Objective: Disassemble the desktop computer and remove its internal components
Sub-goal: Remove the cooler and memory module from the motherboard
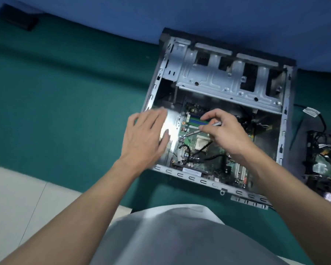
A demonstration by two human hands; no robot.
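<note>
The open case (155, 87) lies on its side on the green desk (65, 92), a little right of the middle and close to the blue wall behind it. In its lower half sits the motherboard (203, 165), and the grey drive cage (227, 77) spans its upper half. The left hand (143, 138) is over the left side of the case, above the bare metal floor beside the motherboard. Its fingers (157, 115) are straight and spread quite wide and hold nothing. This hand is blurred, so I cannot tell if it touches the metal. The right hand (225, 131) is over the middle of the motherboard, and its thumb and first fingers are curled narrow around a thin screwdriver (191, 133), pinching it near the handle. The shaft points down and to the left, and its tip is at the motherboard near the left edge, just below the blue and green memory slots (197, 119). Black cables (208, 159) cross the motherboard under the right wrist. To the right of the case, apart from it, a dark part (321, 163) with a small green board and wires lies on the desk.
</note>
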